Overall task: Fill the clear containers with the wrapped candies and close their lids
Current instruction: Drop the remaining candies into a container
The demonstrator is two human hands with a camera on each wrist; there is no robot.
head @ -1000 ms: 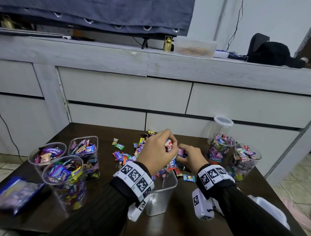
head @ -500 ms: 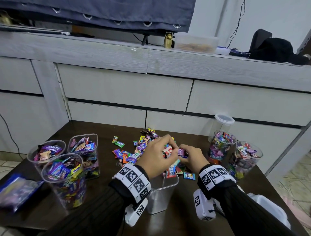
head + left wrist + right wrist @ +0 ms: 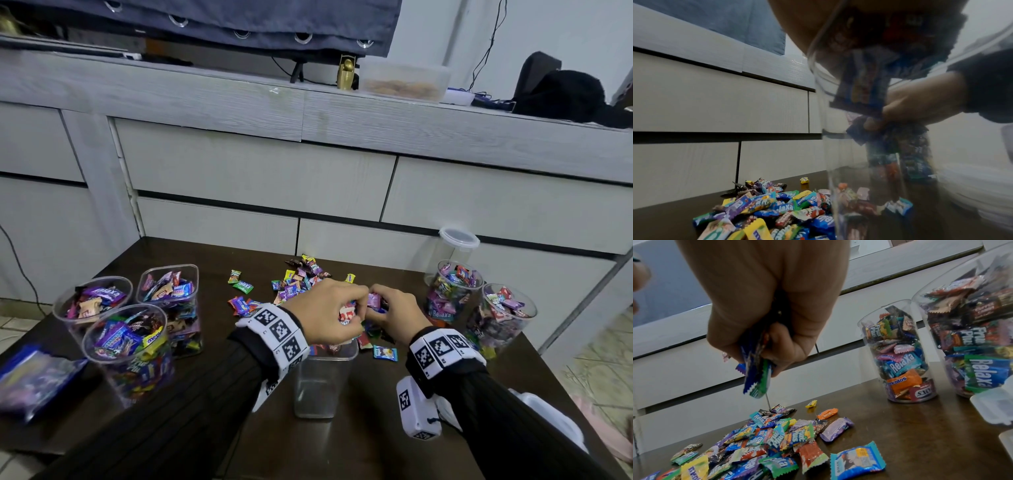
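Below my hands a dark wooden table (image 3: 219, 428) meets pale grey drawers (image 3: 253, 178). Both my left hand (image 3: 322, 313) and right hand (image 3: 394, 317) clutch wrapped candies (image 3: 756, 379) above an upright clear container (image 3: 322, 380), mouth upward; the loose candy pile (image 3: 764, 451) lies just beyond.

Candy wrappers (image 3: 902, 363) – Relaxa, mentos, Fruit Plus.

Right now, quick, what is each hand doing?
Left hand: closed, holding a bunch of colourful wrapped candies above the clear square plastic container.
Right hand: closed, holding blue and green wrapped candies.
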